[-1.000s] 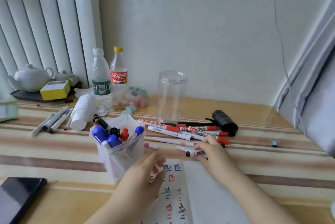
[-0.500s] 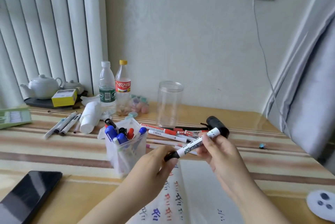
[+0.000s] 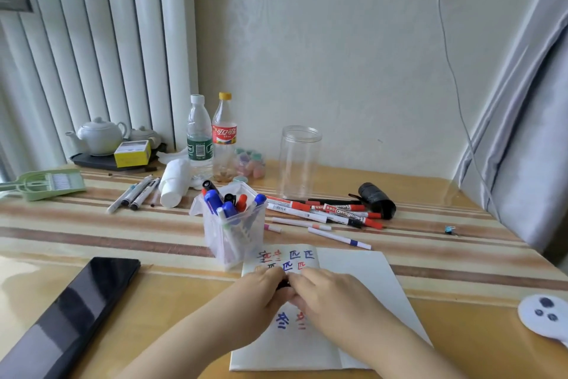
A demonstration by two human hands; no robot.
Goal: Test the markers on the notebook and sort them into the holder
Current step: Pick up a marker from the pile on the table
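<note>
My left hand [image 3: 261,292] and my right hand [image 3: 332,295] meet over the white notebook [image 3: 362,280], both closed around a black marker [image 3: 283,285] that is almost hidden between the fingers. Red and blue marks cover the page's left part. Just behind the notebook's left corner stands the clear square holder [image 3: 233,234] with several blue, red and black markers upright in it. A loose pile of markers [image 3: 325,214] lies on the table right of the holder.
A dark tablet [image 3: 70,314] lies at the front left. At the back stand a clear jar [image 3: 299,160], two bottles [image 3: 212,139], a white teapot [image 3: 98,134], a green tool [image 3: 46,183] and three pens [image 3: 135,192]. A black roll [image 3: 376,199] lies beside the pile.
The marker, picked from the pile and held up between both hands, has come down over the notebook, where both hands now close around it. The view has tilted further up.
</note>
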